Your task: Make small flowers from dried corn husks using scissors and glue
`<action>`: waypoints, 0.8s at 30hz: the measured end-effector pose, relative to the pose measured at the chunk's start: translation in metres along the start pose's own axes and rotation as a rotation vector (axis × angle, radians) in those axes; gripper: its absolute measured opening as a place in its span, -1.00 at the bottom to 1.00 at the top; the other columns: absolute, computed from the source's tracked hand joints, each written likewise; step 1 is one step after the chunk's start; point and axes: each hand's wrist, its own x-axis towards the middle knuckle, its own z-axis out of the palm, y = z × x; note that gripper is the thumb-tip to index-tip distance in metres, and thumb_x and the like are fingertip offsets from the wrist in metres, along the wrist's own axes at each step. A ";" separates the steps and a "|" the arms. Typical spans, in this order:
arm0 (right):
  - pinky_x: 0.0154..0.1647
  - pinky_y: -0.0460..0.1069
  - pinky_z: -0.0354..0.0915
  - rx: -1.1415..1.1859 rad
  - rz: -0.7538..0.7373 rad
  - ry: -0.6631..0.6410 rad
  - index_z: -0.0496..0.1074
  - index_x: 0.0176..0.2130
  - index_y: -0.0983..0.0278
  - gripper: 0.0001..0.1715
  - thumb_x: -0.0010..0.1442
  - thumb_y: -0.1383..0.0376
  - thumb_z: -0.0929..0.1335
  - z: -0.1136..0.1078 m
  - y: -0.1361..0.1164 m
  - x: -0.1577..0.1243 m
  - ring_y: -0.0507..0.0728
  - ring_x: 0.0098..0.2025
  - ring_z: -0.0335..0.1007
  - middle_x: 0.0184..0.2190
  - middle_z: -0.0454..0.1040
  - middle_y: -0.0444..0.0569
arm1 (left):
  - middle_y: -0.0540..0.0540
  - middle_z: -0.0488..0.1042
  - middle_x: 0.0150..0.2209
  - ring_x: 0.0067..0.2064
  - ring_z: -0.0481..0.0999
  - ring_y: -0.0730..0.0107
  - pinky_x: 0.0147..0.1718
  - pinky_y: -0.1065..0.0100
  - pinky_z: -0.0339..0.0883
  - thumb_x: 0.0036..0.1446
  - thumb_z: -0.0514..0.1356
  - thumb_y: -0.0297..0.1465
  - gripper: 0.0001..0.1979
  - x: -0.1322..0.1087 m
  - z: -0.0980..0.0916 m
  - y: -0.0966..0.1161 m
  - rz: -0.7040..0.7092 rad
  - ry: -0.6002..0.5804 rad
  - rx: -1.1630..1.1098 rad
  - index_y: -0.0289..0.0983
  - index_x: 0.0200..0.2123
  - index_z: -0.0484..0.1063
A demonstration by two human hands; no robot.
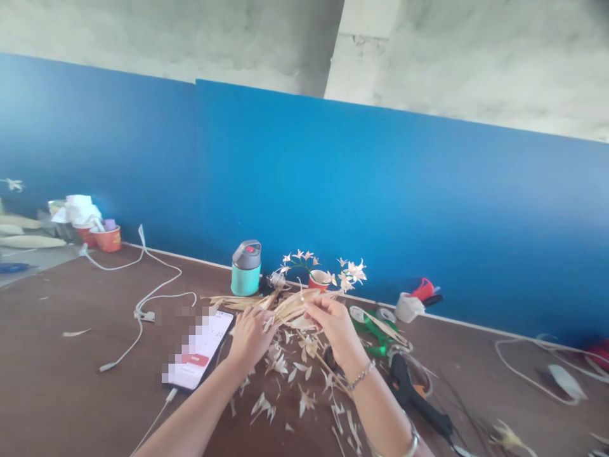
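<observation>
My right hand (pixel 332 322) is closed in a pinch on a thin pale stem (pixel 301 290), which points upward with a curved tip. Beside it, my left hand (pixel 251 331) bends its fingers down at a heap of dried, straw-coloured husks (pixel 295 307). A pale scrap shows near its fingertips, but what they hold is hard to make out. Below both hands, several cream husk flowers (pixel 307 401) and loose petals lie scattered on the brown table (pixel 118 406). Behind the heap, a red paper cup (pixel 318 283) holds green stems with white flowers (pixel 353 273).
Left of my hands lies a phone (pixel 202 349) on a charging cable. A teal bottle (pixel 246 276) stands behind. On the right are green tape (pixel 378 336) and a black glue gun (pixel 419 397). Red cups (pixel 107 238) stand by the blue partition (pixel 380 197).
</observation>
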 end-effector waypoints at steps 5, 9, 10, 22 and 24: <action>-0.58 -0.12 0.00 0.253 0.185 -0.106 0.35 -0.58 0.33 -0.70 -0.09 0.16 0.41 -0.007 0.010 -0.017 -0.07 -0.62 0.09 -0.66 0.33 -0.16 | -0.11 0.53 -0.31 -0.19 0.45 0.21 -0.13 0.18 0.26 0.08 0.15 -0.31 -0.80 0.004 -0.023 0.032 0.078 0.031 -0.456 -0.21 -0.27 0.52; -0.58 -0.13 0.01 0.363 0.268 -0.153 0.39 -0.53 0.33 -0.77 -0.14 0.21 0.43 -0.011 0.014 -0.023 -0.07 -0.62 0.12 -0.66 0.34 -0.17 | -0.12 0.54 -0.18 -0.12 0.47 0.20 -0.11 0.22 0.30 0.06 0.17 -0.24 -0.74 0.005 -0.035 0.066 0.004 -0.237 -0.895 -0.23 -0.24 0.55; -0.58 -0.13 0.01 0.369 0.259 -0.156 0.40 -0.53 0.33 -0.78 -0.13 0.22 0.43 -0.012 0.014 -0.023 -0.07 -0.62 0.12 -0.66 0.34 -0.17 | -0.12 0.54 -0.18 -0.11 0.46 0.19 -0.09 0.22 0.30 0.06 0.18 -0.23 -0.73 0.006 -0.035 0.071 -0.038 -0.267 -0.974 -0.24 -0.24 0.55; -0.57 -0.14 0.01 0.403 0.202 -0.161 0.39 -0.54 0.34 -0.70 -0.16 0.17 0.46 -0.026 0.009 -0.024 -0.08 -0.62 0.09 -0.68 0.30 -0.19 | -0.14 0.49 -0.11 0.00 0.38 0.12 0.00 0.20 0.19 0.05 0.18 -0.16 -0.69 0.018 -0.037 0.091 -0.140 -0.390 -1.137 -0.21 -0.25 0.56; -0.57 -0.14 0.00 0.394 0.197 -0.175 0.40 -0.53 0.35 -0.71 -0.15 0.17 0.46 -0.026 0.009 -0.024 -0.08 -0.61 0.08 -0.67 0.30 -0.18 | -0.13 0.49 -0.16 -0.04 0.39 0.14 -0.03 0.22 0.21 0.08 0.15 -0.16 -0.70 0.019 -0.037 0.089 -0.083 -0.420 -1.085 -0.20 -0.27 0.57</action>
